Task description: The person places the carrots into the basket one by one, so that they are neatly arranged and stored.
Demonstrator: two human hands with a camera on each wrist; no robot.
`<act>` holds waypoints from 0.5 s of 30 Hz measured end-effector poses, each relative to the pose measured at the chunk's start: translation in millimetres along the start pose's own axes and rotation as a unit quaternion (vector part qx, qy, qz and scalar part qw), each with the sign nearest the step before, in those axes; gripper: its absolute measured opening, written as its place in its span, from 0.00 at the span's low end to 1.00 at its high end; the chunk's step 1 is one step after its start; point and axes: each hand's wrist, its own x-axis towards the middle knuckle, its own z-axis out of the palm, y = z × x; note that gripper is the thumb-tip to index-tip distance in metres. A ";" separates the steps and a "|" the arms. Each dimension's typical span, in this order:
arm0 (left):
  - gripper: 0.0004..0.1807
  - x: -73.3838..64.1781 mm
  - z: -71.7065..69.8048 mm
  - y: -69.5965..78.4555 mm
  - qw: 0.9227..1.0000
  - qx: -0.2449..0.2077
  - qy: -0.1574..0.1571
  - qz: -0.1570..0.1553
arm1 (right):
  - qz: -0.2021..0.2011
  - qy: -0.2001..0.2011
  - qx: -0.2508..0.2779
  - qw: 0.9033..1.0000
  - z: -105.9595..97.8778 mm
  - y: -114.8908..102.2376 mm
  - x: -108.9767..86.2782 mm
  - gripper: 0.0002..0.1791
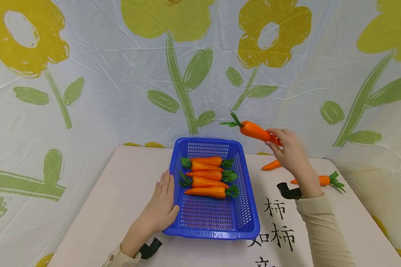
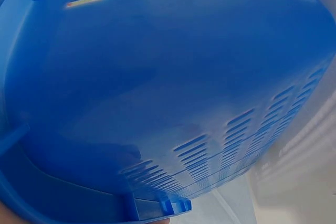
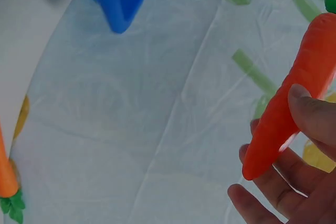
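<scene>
A toy-like carrot point(image 1: 255, 131) with green leaves is held up by my right hand point(image 1: 289, 151), thumb and fingers pinching its tapered end. In the right wrist view the same carrot point(image 3: 299, 87) slants across the thumb and fingers. It is raised beyond the right back corner of a blue plastic basket point(image 1: 212, 235). Several carrots point(image 1: 208, 191) lie crosswise inside, in the back and middle part. My left hand point(image 1: 162, 205) lies with straight fingers along the basket's left rim. The left wrist view is filled by the basket's slotted outer wall point(image 2: 157, 66).
Two more carrots lie on the table at the right: one carrot point(image 1: 271, 165) partly behind my right hand, another carrot point(image 1: 325, 180) behind the forearm. The pale table point(image 1: 120, 185) bears black written characters point(image 1: 279, 237). A flower-printed cloth point(image 1: 110, 74) hangs behind.
</scene>
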 end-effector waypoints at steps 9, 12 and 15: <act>0.45 -0.1 0.1 0.5 1.000 0.000 0.001 -0.002 | -0.069 0.003 0.000 0.998 13.6 -29.1 8.6 0.18; 0.45 0.0 0.3 0.4 1.000 0.001 -0.001 -0.002 | -0.085 -0.009 0.007 0.996 21.3 -37.0 8.9 0.18; 0.45 0.1 0.1 0.4 1.000 0.000 -0.002 -0.002 | -0.091 -0.034 0.013 0.995 29.9 -44.8 7.7 0.19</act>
